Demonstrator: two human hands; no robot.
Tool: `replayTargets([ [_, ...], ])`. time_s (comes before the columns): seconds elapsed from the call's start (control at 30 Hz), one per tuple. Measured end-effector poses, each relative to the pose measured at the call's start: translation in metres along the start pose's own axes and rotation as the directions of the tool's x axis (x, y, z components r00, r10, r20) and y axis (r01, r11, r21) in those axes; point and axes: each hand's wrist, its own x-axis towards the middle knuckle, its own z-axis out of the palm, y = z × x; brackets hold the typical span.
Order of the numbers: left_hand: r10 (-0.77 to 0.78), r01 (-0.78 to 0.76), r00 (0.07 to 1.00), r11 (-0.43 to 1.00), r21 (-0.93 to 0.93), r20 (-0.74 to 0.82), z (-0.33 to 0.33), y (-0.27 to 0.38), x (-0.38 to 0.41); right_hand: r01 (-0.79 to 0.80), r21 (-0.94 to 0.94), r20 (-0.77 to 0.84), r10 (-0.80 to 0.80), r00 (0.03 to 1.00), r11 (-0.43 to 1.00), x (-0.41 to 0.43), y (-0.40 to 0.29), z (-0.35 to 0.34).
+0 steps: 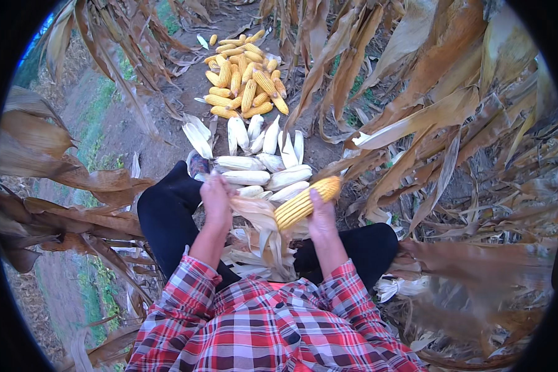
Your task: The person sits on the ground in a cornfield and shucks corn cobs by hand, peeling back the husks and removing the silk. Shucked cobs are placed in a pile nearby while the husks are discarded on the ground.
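Note:
In my right hand (324, 213) is a yellow ear of corn (302, 203), its kernels bare and its tip pointing up to the right. Pale dry husk leaves (260, 216) hang from the lower end of the ear. My left hand (216, 197) pinches part of this husk, pulled out to the left of the ear. Just beyond my hands, several ears of corn still wrapped in whitish husk (246, 177) lie on the soil. More loose husks (242, 255) lie between my legs.
A heap of bare yellow ears (242, 76) lies on the soil farther ahead. Dry corn stalks and leaves (414, 102) crowd in on the right, and others (51, 153) reach in from the left. My bent knees (369, 249) flank the husks.

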Motion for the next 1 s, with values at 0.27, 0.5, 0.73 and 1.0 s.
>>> replayTargets([
  [0.27,0.197,-0.097,0.976,0.774,0.626,-0.092,-0.053,-0.049,0.007,0.243,-0.204,-0.036,-0.256,0.966,0.948,-0.012,-0.033,0.0],
  [0.5,-0.675,0.736,0.627,0.676,-0.014,0.388,0.007,-0.036,-0.062,0.403,-0.336,0.146,-0.375,0.915,0.851,-0.065,-0.009,0.042],
  [0.73,-0.586,0.607,0.697,0.789,0.094,0.413,0.004,-0.007,-0.05,0.671,-0.717,0.629,-0.241,0.739,0.187,-0.073,-0.045,0.037],
  [1.0,-0.511,0.2,0.692,0.814,0.545,0.51,0.026,-0.005,-0.096,0.592,-0.711,0.661,0.071,0.747,0.379,-0.03,-0.054,0.063],
])
